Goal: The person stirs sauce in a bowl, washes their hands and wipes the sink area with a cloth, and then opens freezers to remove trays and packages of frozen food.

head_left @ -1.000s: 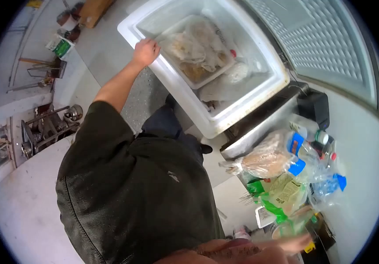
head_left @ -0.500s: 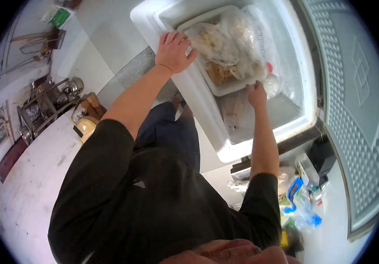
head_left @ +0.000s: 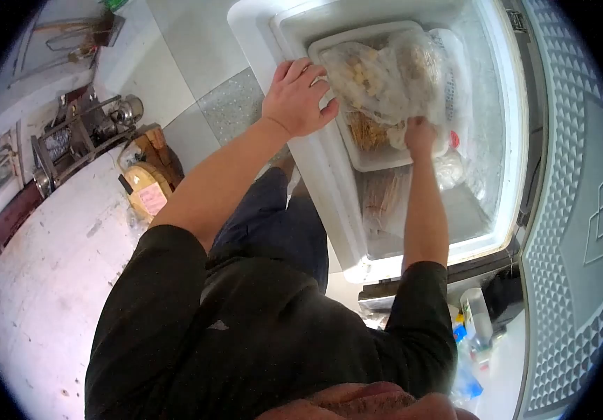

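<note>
A chest freezer [head_left: 315,168] stands open in front of me. Inside it sits a white plastic tub [head_left: 378,166] with clear plastic bags [head_left: 368,73] of food, some holding pale yellowish pieces, and a bundle of thin brown sticks or dried strips [head_left: 369,134]. My left hand [head_left: 298,98] rests on the freezer's near rim, fingers spread and bent over the edge, holding nothing. My right hand [head_left: 420,136] reaches into the tub at its near right part, fingers closed at the lower end of a plastic bag. Its fingertips are partly hidden.
A raised freezer lid [head_left: 560,140] with a studded surface is at the right. A white bag [head_left: 448,171] lies beside the tub. To the left are a pale round tabletop [head_left: 49,280], a metal machine [head_left: 84,133] and a yellow object [head_left: 144,189]. Packages [head_left: 476,315] fill the lower right.
My right hand has moved from the tub's near rim inward onto the bag. My left hand stays on the freezer rim. The whole view has shifted slightly.
</note>
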The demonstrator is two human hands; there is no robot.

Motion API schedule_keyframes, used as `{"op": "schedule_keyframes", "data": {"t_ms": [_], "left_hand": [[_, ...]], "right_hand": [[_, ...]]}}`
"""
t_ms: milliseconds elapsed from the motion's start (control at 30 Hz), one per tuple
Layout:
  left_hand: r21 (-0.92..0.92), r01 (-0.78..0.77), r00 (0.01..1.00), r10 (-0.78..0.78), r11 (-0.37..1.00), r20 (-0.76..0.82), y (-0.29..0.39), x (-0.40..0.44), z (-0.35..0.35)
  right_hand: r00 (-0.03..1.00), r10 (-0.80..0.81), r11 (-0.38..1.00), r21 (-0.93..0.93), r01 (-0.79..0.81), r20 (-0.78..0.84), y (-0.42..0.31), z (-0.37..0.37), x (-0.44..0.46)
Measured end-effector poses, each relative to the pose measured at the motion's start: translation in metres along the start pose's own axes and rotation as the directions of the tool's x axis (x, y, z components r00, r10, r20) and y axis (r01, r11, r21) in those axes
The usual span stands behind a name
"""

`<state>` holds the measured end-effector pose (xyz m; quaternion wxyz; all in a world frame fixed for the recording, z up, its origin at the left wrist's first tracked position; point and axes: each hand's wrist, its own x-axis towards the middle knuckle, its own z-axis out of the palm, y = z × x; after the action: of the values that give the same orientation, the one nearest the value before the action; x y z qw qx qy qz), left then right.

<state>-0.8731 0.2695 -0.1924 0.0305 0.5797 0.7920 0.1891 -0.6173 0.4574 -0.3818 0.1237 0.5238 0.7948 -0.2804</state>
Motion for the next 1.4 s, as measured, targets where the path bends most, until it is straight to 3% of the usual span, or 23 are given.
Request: {"op": "schedule_keyframes", "data": {"t_ms": [67, 133, 200, 300, 400, 500, 600, 700, 767, 833, 967, 1033, 1100, 1167, 1233, 1267, 1333, 1367, 1400], "left_hand": [[0.001, 0.001, 1.000, -0.001, 1.000, -0.011, 0.000, -0.001, 0.001], [0.001, -0.005, 1.000, 0.005, 1.000, -0.024, 0.000, -0.001, 0.003], [0.002, -0.015, 0.999, 0.015, 1.000, -0.032, 0.000, -0.002, 0.003], [0.024, -0.002, 1.000, 0.002, 1.000, 0.008, 0.000, -0.002, 0.002], [0.036, 0.018, 1.000, -0.019, 0.999, 0.023, 0.001, -0.002, 0.002], [0.037, 0.004, 1.000, -0.004, 0.999, -0.014, -0.001, -0.003, 0.005], [0.022, 0.019, 1.000, -0.019, 1.000, -0.004, -0.001, -0.002, 0.004], [0.022, 0.015, 1.000, -0.015, 1.000, -0.020, -0.001, -0.003, 0.004], [0.009, 0.022, 1.000, -0.022, 1.000, -0.002, 0.000, -0.003, 0.002], [0.004, 0.024, 1.000, -0.024, 1.000, -0.010, -0.001, 0.000, 0.001], [-0.013, 0.036, 0.999, -0.036, 0.999, -0.013, 0.000, 0.000, 0.000], [-0.011, 0.039, 0.999, -0.039, 0.999, -0.011, 0.002, 0.000, -0.001], [0.003, 0.029, 0.999, -0.029, 1.000, -0.032, 0.001, 0.003, -0.001], [0.001, 0.029, 0.999, -0.029, 1.000, -0.017, 0.001, 0.003, 0.000], [-0.009, 0.031, 1.000, -0.031, 0.999, -0.001, 0.000, 0.003, 0.000], [-0.019, 0.034, 0.999, -0.033, 0.999, 0.010, 0.000, 0.002, 0.000], [-0.033, 0.035, 0.999, -0.035, 0.999, 0.022, -0.001, 0.003, 0.000], [-0.037, 0.037, 0.999, -0.036, 0.999, 0.025, -0.001, 0.003, -0.001], [-0.042, 0.038, 0.999, -0.037, 0.998, 0.030, 0.000, 0.003, -0.002]], "right_hand": [[1.000, 0.013, 0.915, 0.404, -0.003, -0.021, -0.019, -0.045, -0.006], [0.997, -0.074, 0.649, 0.758, 0.056, -0.010, -0.028, -0.070, 0.004], [0.995, -0.103, 0.552, 0.831, 0.068, -0.013, -0.050, -0.108, 0.009], [0.988, -0.052, 0.767, 0.628, 0.134, -0.148, -0.073, -0.160, 0.007], [0.933, -0.059, 0.887, 0.410, 0.212, -0.355, -0.053, -0.183, 0.011], [0.748, -0.147, 0.923, 0.182, 0.339, -0.647, -0.019, -0.187, 0.011], [0.632, 0.074, 0.969, 0.206, 0.138, -0.772, -0.013, -0.174, -0.005], [0.689, -0.025, 0.987, 0.092, 0.132, -0.724, -0.010, -0.139, -0.009], [0.772, -0.268, 0.923, 0.076, 0.378, -0.577, -0.024, -0.114, -0.021], [0.872, -0.379, 0.919, -0.014, 0.394, -0.311, -0.034, -0.085, -0.034], [0.982, 0.059, 0.944, 0.330, 0.005, -0.181, 0.000, -0.017, -0.041], [0.941, 0.296, 0.928, 0.282, -0.243, -0.162, 0.015, 0.003, -0.048], [0.835, 0.474, 0.871, 0.010, -0.491, -0.277, 0.026, 0.017, -0.050], [0.874, 0.395, 0.890, 0.355, -0.287, -0.283, 0.060, 0.053, -0.040], [0.862, 0.470, 0.723, 0.642, -0.255, -0.188, 0.100, 0.093, -0.017], [0.823, 0.564, 0.574, 0.744, -0.341, -0.059, 0.117, 0.111, -0.004], [0.723, 0.637, 0.182, 0.859, -0.479, 0.268, 0.116, 0.113, 0.001], [0.664, 0.599, -0.046, 0.847, -0.530, 0.448, 0.112, 0.099, -0.005], [0.734, 0.550, 0.225, 0.776, -0.589, 0.398, 0.110, 0.090, -0.014]]}}
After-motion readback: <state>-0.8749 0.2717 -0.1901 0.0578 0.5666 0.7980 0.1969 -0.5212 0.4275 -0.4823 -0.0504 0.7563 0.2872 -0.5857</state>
